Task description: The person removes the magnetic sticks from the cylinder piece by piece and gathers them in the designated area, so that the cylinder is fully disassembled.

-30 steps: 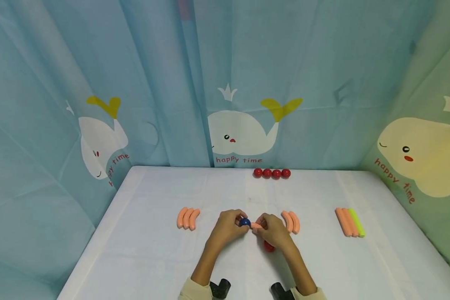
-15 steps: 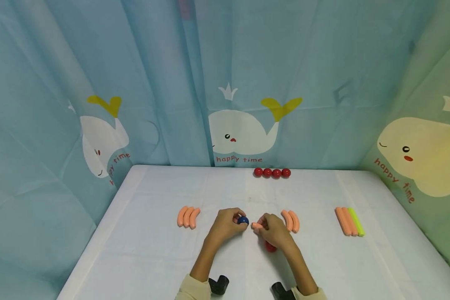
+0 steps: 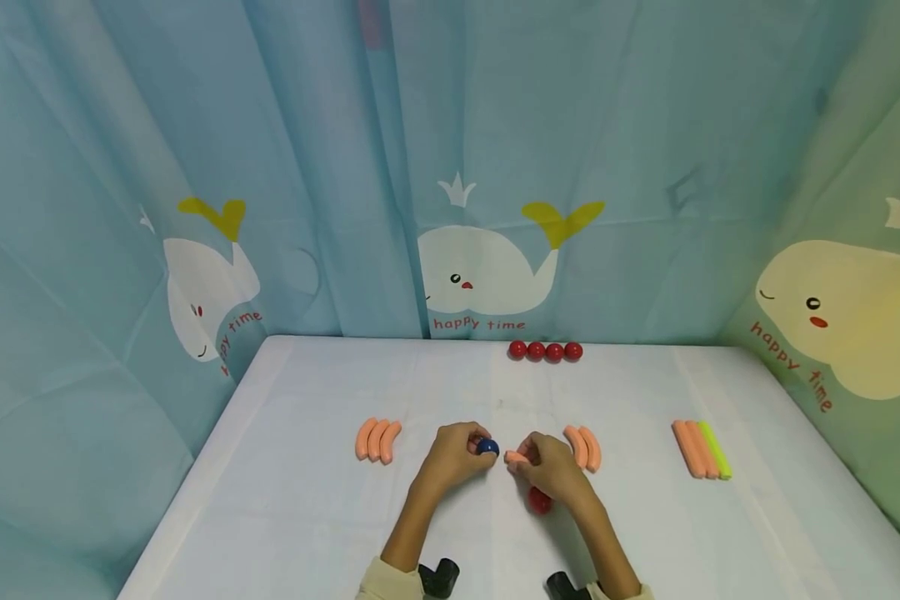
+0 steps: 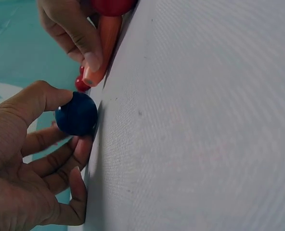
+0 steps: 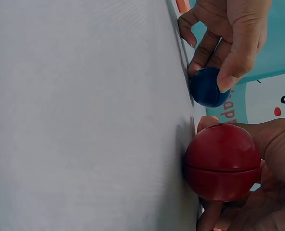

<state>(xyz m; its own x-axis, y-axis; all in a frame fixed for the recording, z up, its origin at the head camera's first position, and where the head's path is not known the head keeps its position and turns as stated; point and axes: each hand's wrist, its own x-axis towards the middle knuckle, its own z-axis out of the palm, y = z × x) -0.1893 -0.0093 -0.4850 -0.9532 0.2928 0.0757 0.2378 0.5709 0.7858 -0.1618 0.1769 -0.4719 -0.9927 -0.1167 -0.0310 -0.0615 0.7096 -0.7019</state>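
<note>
My left hand (image 3: 452, 454) pinches a glossy blue ball (image 3: 487, 447) between thumb and fingers, low over the white table. To its right, my right hand (image 3: 555, 471) pinches a short orange stick (image 4: 105, 48), whose blunt near end points toward the blue ball. A small gap separates stick and ball. A larger red ball (image 5: 223, 161) with a seam round its middle sits by the right hand; in the left wrist view the stick's far end runs up to it. My right fingers partly cover the stick.
Curved orange sticks (image 3: 378, 440) lie at the left, and more curved sticks (image 3: 590, 448) just right of my right hand. Straight orange sticks (image 3: 688, 448) and a lime-green stick (image 3: 715, 450) lie farther right. Several red balls (image 3: 536, 352) line the back edge, before a whale-print curtain (image 3: 487, 267).
One second ago the blue ball was up against the orange stick's end. They have since come slightly apart, the left hand shifting a little left; both hands keep their holds.
</note>
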